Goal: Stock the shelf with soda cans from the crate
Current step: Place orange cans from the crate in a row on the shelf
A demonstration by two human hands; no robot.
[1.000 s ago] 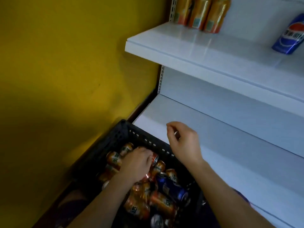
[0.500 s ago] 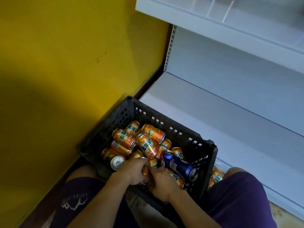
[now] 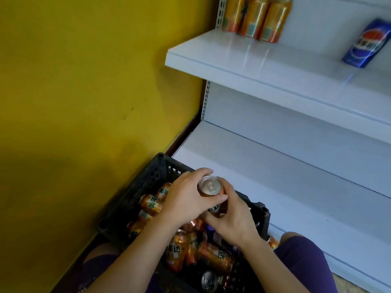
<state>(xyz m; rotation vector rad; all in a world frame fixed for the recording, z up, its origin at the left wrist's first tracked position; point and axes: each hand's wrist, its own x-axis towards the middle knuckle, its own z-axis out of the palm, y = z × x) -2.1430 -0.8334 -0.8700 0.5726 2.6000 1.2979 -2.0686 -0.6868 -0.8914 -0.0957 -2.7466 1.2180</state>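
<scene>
Two hands, your left hand and right hand, fingers curled around one orange can, have lifted it above the crate; shelving comes next.

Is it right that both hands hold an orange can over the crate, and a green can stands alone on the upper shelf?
Not quite: in the head view the lone can on the upper shelf is blue. Both hands do hold an orange can over the crate.

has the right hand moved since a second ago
Yes. The right hand came off the lower shelf edge, back over the crate, onto an orange can.
</scene>
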